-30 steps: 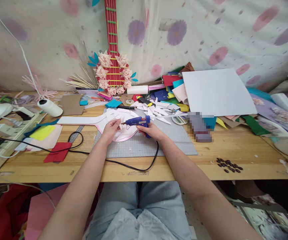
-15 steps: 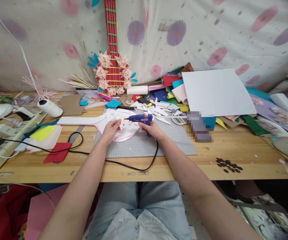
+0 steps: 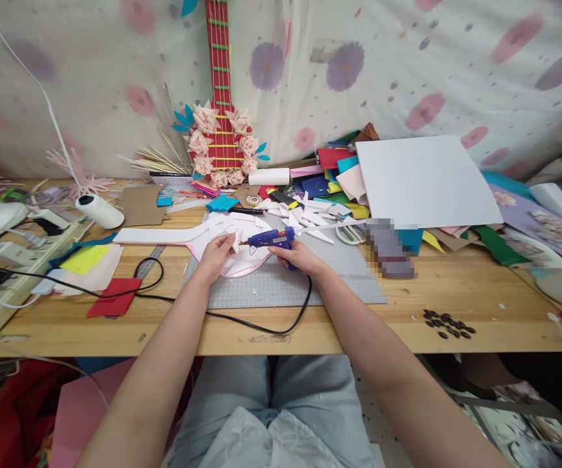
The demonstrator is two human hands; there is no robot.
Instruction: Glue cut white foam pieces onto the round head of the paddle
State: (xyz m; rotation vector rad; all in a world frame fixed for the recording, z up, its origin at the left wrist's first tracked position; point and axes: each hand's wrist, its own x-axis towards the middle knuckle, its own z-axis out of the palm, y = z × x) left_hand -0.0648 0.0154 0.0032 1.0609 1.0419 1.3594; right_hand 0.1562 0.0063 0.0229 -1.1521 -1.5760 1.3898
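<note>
My right hand [image 3: 299, 257] grips a blue glue gun [image 3: 271, 240], its nozzle pointing left at a small white paper petal [image 3: 235, 242]. My left hand [image 3: 216, 254] pinches that petal above a white guitar-shaped cutout with a pink edge [image 3: 197, 238]. The cutout lies partly on a grey cutting mat [image 3: 285, 281]. The gun's black cord [image 3: 242, 320] loops over the mat toward the table's front edge.
A red paper guitar with pink flowers [image 3: 221, 140] leans on the cloth backdrop. Loose white petals [image 3: 305, 218], coloured sheets and a large white board [image 3: 424, 179] crowd the back right. A thread spool [image 3: 98, 210], a ruler [image 3: 147, 256] and felt scraps [image 3: 111, 296] lie left. Dark beads [image 3: 447, 323] lie right.
The glue gun's nozzle rose off the petal half a second ago and has come back down close to it. My left hand has stayed in place, now with the petal held upright.
</note>
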